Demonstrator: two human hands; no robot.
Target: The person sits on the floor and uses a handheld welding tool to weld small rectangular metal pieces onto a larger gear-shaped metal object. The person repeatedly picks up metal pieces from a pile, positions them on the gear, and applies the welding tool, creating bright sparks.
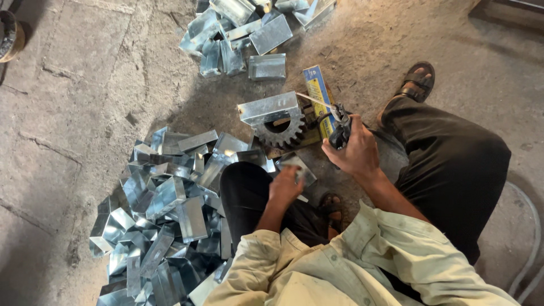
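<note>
A folded sheet-metal piece (296, 164) lies on the concrete floor (85, 85) just below a toothed gear wheel (281, 133), the person's left hand (285, 185) resting on it; whether that grip is clenched cannot be told. The right hand (357, 152) is clenched around a dark hand tool (340, 127). Another bent metal box (268, 107) sits atop the gear. Piles of shiny cut pieces (164, 221) spread leftward.

Sheet-metal pile (164, 221) cut off at bottom edge, gear wheel (280, 133) half hidden under folded metal box (269, 107), far pile (249, 28) cropped at top
</note>
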